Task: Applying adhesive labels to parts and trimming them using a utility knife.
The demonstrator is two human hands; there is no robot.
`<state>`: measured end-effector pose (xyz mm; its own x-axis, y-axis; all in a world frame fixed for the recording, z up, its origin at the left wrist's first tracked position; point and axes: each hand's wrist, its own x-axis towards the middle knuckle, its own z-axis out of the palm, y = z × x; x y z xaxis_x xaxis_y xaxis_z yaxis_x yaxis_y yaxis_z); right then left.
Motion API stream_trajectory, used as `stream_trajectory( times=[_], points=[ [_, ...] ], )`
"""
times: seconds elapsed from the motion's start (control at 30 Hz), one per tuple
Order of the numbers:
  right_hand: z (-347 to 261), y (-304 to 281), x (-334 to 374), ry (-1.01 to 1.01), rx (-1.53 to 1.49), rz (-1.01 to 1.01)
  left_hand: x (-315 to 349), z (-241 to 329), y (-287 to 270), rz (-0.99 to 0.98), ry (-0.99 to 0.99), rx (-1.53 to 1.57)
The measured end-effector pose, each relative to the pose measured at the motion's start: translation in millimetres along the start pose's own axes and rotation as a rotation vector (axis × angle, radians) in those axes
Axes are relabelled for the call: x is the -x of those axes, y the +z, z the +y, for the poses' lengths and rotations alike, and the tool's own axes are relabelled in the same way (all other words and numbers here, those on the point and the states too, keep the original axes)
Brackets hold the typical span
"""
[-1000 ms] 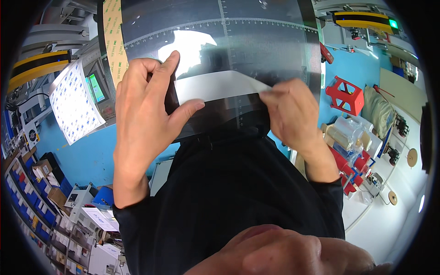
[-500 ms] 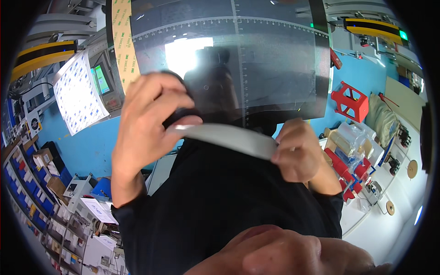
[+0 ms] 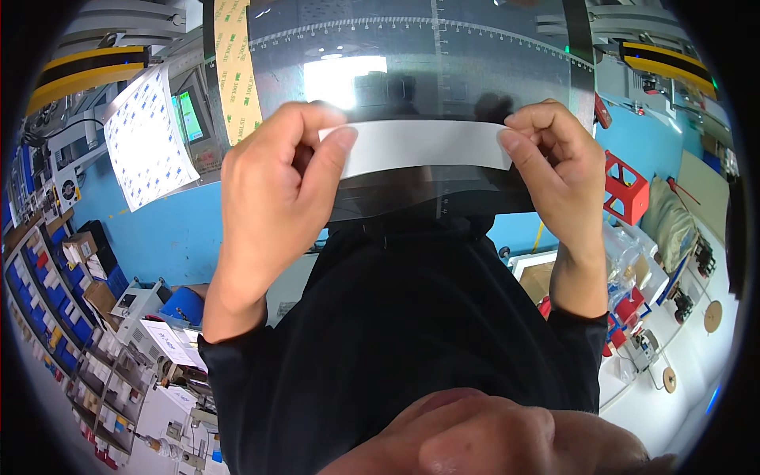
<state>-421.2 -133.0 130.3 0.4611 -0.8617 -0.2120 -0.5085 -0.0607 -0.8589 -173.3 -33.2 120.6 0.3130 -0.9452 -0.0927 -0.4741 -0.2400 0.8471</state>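
Note:
A white strip point(image 3: 423, 145), flat and rectangular, stretches between my two hands above the near edge of a dark glossy plate point(image 3: 507, 71) marked with ruler scales. My left hand point(image 3: 277, 170) pinches the strip's left end between thumb and forefinger. Its right end is pinched the same way by my right hand point(image 3: 558, 166). Whether the strip touches the plate beneath it I cannot tell. Along the plate's left side lies a yellowish printed backing strip point(image 3: 236, 75), partly behind my left hand.
Left of the plate hangs a white sheet with blue marks point(image 3: 149, 138), beside a small lit screen point(image 3: 188, 115). Yellow-and-black bars point(image 3: 87, 75) flank the machine on both sides. A red bracket point(image 3: 625, 188) and clear plastic wrapping point(image 3: 625, 253) are at the right; shelves with blue bins point(image 3: 55, 293) stand at the left.
Both hands have moved up and over the plate, the right one most. The strip was curved and tilted; now it is stretched level. A dark round thing at my left hand no longer shows.

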Motion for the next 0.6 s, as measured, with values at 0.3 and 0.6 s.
stream_trajectory(
  times=[0.3, 0.6],
  points=[
    [10.2, 2.2, -19.9, -0.007, -0.039, 0.038, -7.8, 1.9, 5.0, -0.044, 0.047, -0.188],
    [4.3, -0.5, -21.8, 0.043, 0.069, -0.011, -10.1, 5.1, 5.4, -0.055, 0.075, -0.245]
  ],
)
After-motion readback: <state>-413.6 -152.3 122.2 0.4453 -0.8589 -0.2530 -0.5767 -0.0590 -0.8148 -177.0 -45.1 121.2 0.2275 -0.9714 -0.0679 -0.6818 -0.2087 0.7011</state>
